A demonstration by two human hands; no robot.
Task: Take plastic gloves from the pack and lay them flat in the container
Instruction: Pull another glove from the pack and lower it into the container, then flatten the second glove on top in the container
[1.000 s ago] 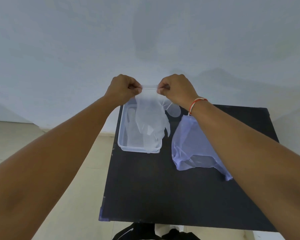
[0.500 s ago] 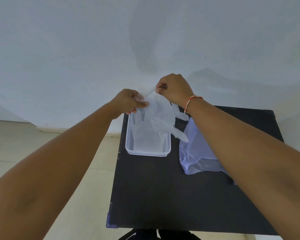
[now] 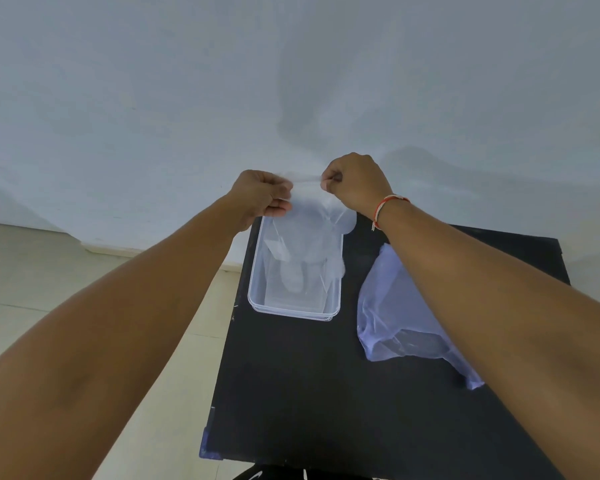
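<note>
Now both hands pinch cuff of glove (image 3: 312,233): left hand (image 3: 262,195) & right hand (image 3: 355,183) closed on it, glove hanging over far end of container (image 3: 293,310); pack (image 3: 395,306) beside, on table (image 3: 309,393); risk: film clings/folds, fingers drape over rim if lowered w/o tension.

A bare indoor room is shown, though whether it is a home or a workplace cannot be told. A plain pale wall (image 3: 153,98) is met by a light tiled floor (image 3: 32,271), and a small black table (image 3: 309,393) is set against it.
</note>
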